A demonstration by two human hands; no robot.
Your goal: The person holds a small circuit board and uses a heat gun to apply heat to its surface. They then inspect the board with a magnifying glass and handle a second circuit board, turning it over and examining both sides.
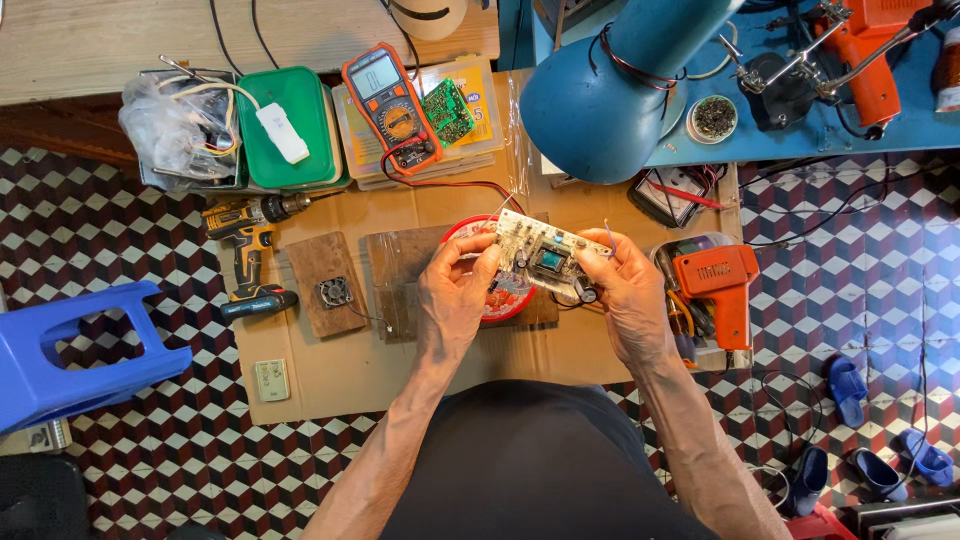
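Pale rectangular circuit board (545, 250), component side up, tilted, held above a red round tin (500, 290)

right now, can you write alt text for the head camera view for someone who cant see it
A person's left hand and right hand hold a pale rectangular circuit board by its ends above a sheet of brown cardboard on a chequered floor. Around it lie an orange multimeter, a yellow cordless drill, an orange soldering gun and a blue desk lamp.

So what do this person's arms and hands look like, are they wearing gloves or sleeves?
No gloves: the left hand and right hand are both bare, with no rings or watch that I can see. The forearms are bare too, with no sleeves reaching the wrists. The only clothing in view is a dark garment over the body below.
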